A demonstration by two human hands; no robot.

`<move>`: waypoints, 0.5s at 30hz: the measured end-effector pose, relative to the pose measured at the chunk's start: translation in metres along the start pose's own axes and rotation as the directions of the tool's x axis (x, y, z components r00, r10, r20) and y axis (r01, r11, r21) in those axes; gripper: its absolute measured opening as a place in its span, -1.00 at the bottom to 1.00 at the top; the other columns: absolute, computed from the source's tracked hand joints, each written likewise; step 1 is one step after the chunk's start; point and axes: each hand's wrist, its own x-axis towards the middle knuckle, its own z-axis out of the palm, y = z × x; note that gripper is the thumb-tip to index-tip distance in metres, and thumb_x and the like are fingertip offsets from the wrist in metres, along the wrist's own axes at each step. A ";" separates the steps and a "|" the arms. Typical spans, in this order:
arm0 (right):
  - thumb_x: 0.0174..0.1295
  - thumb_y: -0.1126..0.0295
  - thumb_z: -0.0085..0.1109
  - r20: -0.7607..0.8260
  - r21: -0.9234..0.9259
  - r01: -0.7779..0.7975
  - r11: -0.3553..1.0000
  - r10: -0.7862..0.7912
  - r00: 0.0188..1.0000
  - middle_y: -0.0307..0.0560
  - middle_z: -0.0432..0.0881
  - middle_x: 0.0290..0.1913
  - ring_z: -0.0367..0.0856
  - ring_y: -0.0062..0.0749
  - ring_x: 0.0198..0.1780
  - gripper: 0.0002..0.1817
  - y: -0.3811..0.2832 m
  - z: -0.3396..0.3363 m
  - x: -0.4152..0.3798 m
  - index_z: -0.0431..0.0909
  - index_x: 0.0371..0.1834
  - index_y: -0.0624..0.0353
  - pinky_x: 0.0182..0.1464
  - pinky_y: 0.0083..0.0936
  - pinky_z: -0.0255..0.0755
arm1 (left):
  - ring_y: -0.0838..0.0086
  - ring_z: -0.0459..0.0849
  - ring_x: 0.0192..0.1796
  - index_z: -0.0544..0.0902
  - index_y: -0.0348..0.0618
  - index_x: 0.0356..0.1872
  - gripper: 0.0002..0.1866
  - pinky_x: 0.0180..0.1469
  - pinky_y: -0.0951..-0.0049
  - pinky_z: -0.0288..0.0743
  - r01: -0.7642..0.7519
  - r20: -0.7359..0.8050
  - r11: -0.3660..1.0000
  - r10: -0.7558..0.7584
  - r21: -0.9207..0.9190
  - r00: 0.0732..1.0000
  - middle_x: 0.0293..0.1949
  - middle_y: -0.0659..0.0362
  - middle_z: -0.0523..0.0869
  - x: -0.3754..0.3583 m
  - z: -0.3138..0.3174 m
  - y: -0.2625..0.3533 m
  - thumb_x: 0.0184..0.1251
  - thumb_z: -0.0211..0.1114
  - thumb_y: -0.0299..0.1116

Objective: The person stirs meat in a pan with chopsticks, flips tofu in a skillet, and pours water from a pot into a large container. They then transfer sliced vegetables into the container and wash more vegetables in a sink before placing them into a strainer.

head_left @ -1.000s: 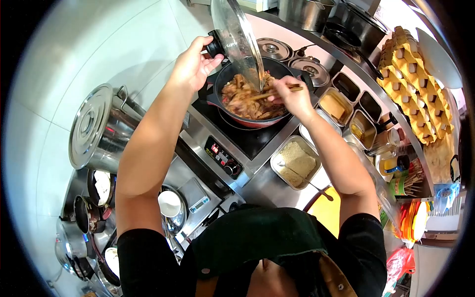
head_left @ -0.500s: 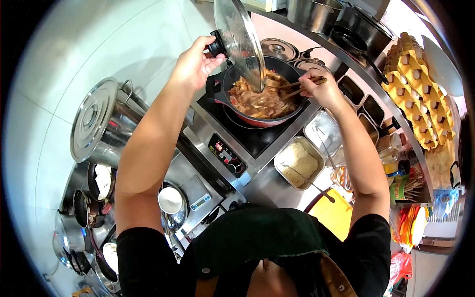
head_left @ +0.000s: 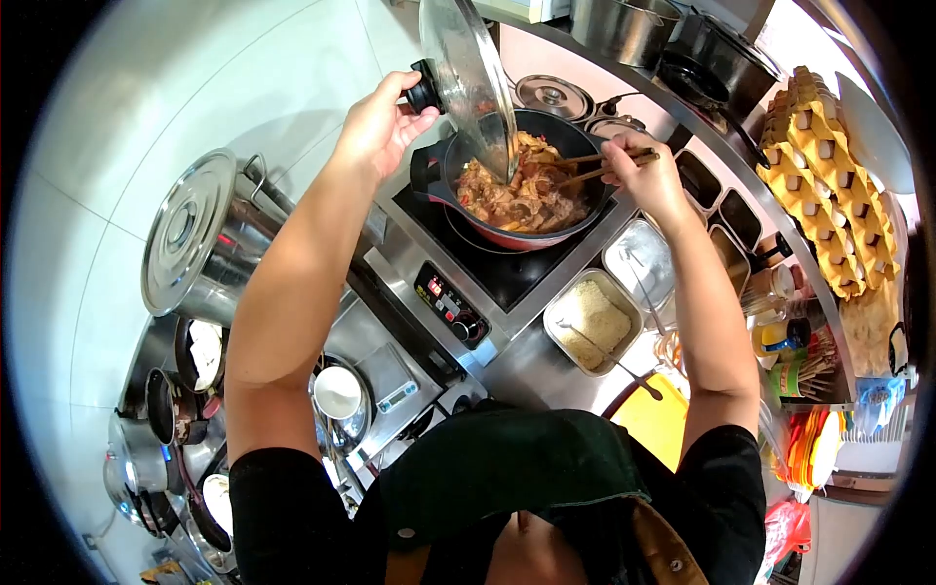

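My left hand [head_left: 383,125] grips the black knob of a glass lid [head_left: 470,83], which is tilted nearly on edge above the left part of the pot. Closed around a pair of wooden chopsticks [head_left: 585,169], my right hand [head_left: 639,175] is over the pot's right rim. The chopstick tips reach into brown, saucy food with meat-like pieces [head_left: 526,200]. That food lies in a dark pot [head_left: 450,156] with a reddish outside, standing on a black induction cooker [head_left: 458,255]. The lid hides part of the pot's far left side.
Right of the cooker is a metal tray of pale crumbs [head_left: 597,317] with a spoon, beside a yellow board [head_left: 655,419]. A tall lidded stockpot [head_left: 210,249] stands left. Egg trays [head_left: 824,185] are stacked on the right shelf.
My right hand and the chopsticks have shifted slightly right, and the food in the pot is rearranged. The left hand still holds the lid in almost the same place.
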 end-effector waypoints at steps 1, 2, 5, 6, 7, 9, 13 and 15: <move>0.07 0.42 0.12 -0.048 -0.019 -0.003 1.000 0.002 0.999 -0.11 0.54 -0.62 0.56 -0.50 -0.53 -0.87 0.008 0.009 0.003 0.51 -0.50 0.28 -0.49 -0.61 0.42 | 0.49 0.53 -0.43 0.46 -0.36 -0.31 -0.72 -0.37 0.68 0.52 0.000 0.008 1.000 0.000 0.003 1.000 -0.41 0.10 0.52 0.000 0.001 0.000 0.08 0.16 -0.31; 0.05 0.39 0.15 -0.122 -0.186 0.211 0.960 -0.236 0.964 0.00 0.54 -0.61 0.56 -0.39 -0.53 -0.86 0.019 0.020 0.005 0.52 -0.49 0.27 -0.46 -0.50 0.41 | 0.49 0.53 -0.43 0.46 -0.36 -0.31 -0.72 -0.37 0.68 0.52 -0.001 0.018 1.000 0.001 0.006 1.000 -0.41 0.10 0.52 0.001 0.002 0.000 0.08 0.16 -0.31; 0.02 0.38 0.17 0.008 -0.185 0.240 0.953 -0.243 0.970 0.13 0.51 -0.55 0.54 -0.27 -0.50 -0.84 0.031 0.056 -0.009 0.51 -0.48 0.29 -0.42 -0.44 0.37 | 0.50 0.54 -0.43 0.46 -0.36 -0.32 -0.73 -0.37 0.68 0.52 0.008 0.014 1.000 -0.008 -0.029 1.000 -0.41 0.10 0.53 0.004 0.008 -0.003 0.08 0.16 -0.32; 0.01 0.38 0.18 0.048 -0.103 0.271 0.957 -0.267 0.962 0.15 0.50 -0.54 0.53 -0.26 -0.49 -0.83 0.034 0.063 -0.011 0.51 -0.47 0.29 -0.42 -0.44 0.37 | 0.50 0.54 -0.43 0.46 -0.36 -0.32 -0.73 -0.37 0.68 0.52 0.006 0.020 1.000 -0.006 -0.026 1.000 -0.41 0.10 0.53 0.005 0.011 -0.003 0.08 0.16 -0.32; 0.02 0.39 0.16 0.098 -0.125 0.275 0.953 -0.264 0.959 0.11 0.52 -0.54 0.54 -0.35 -0.46 -0.83 0.036 0.060 -0.013 0.51 -0.46 0.30 -0.40 -0.47 0.38 | 0.50 0.54 -0.43 0.46 -0.37 -0.32 -0.73 -0.37 0.68 0.52 0.004 0.015 1.000 -0.003 -0.025 1.000 -0.42 0.10 0.53 0.005 0.011 -0.003 0.08 0.16 -0.32; 0.04 0.39 0.14 0.163 -0.095 0.205 0.974 -0.188 0.969 0.05 0.53 -0.55 0.54 -0.41 -0.47 -0.84 0.019 0.040 -0.011 0.51 -0.47 0.30 -0.40 -0.49 0.39 | 0.50 0.54 -0.43 0.46 -0.37 -0.32 -0.73 -0.38 0.69 0.52 0.006 0.002 1.000 -0.006 -0.024 1.000 -0.42 0.10 0.53 0.004 0.010 -0.003 0.08 0.16 -0.32; 0.12 0.37 0.04 0.016 0.063 -0.080 0.995 0.079 0.997 -0.13 0.54 -0.58 0.51 -0.59 -0.59 -0.81 -0.018 0.008 0.003 0.51 -0.50 0.28 -0.47 -0.61 0.42 | 0.49 0.54 -0.43 0.46 -0.38 -0.32 -0.73 -0.37 0.68 0.52 -0.005 -0.019 1.000 0.005 -0.015 1.000 -0.44 0.09 0.53 0.006 0.008 -0.001 0.08 0.16 -0.33; 0.14 0.33 0.00 -0.097 0.130 -0.077 0.989 0.090 0.991 -0.13 0.55 -0.57 0.52 -0.57 -0.55 -0.79 -0.018 0.014 0.010 0.51 -0.45 0.27 -0.44 -0.58 0.41 | 0.49 0.54 -0.43 0.46 -0.38 -0.32 -0.73 -0.38 0.67 0.52 -0.011 -0.027 1.000 0.010 -0.011 1.000 -0.45 0.09 0.53 0.007 0.010 -0.003 0.07 0.17 -0.33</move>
